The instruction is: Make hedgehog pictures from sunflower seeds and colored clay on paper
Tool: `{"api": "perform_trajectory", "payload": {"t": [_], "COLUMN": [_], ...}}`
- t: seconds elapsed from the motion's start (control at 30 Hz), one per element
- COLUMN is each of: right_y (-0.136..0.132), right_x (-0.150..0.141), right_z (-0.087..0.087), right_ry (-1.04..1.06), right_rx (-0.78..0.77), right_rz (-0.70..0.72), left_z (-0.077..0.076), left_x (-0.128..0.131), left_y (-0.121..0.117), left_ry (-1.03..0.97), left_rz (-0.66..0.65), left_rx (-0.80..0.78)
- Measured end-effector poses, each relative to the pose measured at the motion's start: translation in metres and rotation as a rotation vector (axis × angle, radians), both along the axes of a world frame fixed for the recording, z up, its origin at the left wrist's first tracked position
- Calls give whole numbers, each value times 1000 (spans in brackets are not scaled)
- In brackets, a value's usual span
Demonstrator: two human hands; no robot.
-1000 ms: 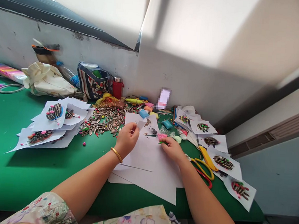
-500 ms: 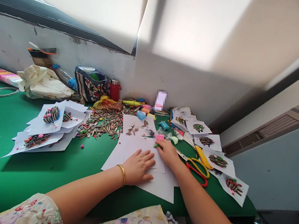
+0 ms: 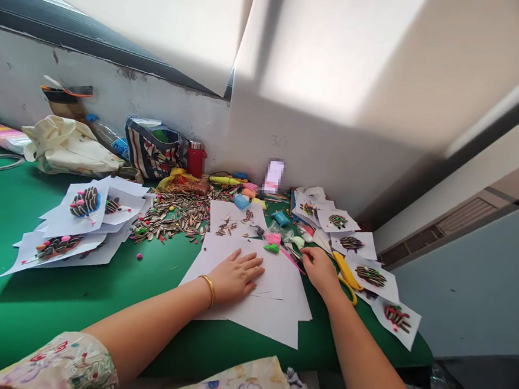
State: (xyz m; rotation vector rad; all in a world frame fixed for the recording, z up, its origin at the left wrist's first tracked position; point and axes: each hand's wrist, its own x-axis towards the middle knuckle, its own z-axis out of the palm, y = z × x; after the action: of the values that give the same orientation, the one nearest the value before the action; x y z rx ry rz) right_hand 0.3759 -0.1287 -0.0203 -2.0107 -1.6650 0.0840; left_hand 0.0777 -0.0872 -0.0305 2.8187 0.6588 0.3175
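My left hand lies flat, fingers stretched, on white paper sheets at the table's front. A gold bangle circles that wrist. Off the sheets' right edge, my right hand has its fingers bent together by the scissors; its yellow handle loop shows beside the hand, and the rest is largely covered. I cannot make out what is between those fingers. Green clay and pink clay sit at the sheets' upper right. A thin pink stick lies between them and my right hand.
Sunflower seeds are heaped behind the left hand; a few lie on another sheet. Paper cards with seed-covered shapes stand in stacks at left and right. Bags and a red flask line the wall.
My right hand has left the green clay and moved right, over the scissors. The green clay now shows on the paper. My left hand stays flat; the whole view has shifted slightly.
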Motion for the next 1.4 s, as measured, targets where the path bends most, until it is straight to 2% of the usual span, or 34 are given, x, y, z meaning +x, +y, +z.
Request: {"api": "perform_trajectory", "payload": {"t": [0.17, 0.27, 0.43, 0.57, 0.73, 0.87, 1.1, 1.3, 1.4], "right_y": [-7, -7, -4, 0, 7, 11, 13, 7, -3], "right_x": [-10, -21, -28, -32, -47, -53, -49, -47, -36], "right_z": [3, 2, -1, 5, 17, 21, 25, 34, 41], "right_ry": [-117, -234, -357, -434, -551, -557, -537, -478, -267], "right_rx": [-127, -124, -120, -206, -340, -386, -472, -507, -497], "right_rz": [44, 83, 55, 16, 8, -12, -11, 7, 60], "left_z": [0, 0, 4, 14, 18, 12, 2, 16, 21], "left_x": [4, 4, 2, -7, -27, -30, -18, -32, -42], "left_y": [-2, -1, 1, 8, 21, 24, 19, 37, 44], "left_ry": [34, 19, -69, -118, -19, 21, 23, -112, -93], "left_rz": [42, 42, 43, 83, 109, 143, 191, 223, 211], "left_rx": [-26, -25, -21, -12, -21, -17, 40, 29, 11]}}
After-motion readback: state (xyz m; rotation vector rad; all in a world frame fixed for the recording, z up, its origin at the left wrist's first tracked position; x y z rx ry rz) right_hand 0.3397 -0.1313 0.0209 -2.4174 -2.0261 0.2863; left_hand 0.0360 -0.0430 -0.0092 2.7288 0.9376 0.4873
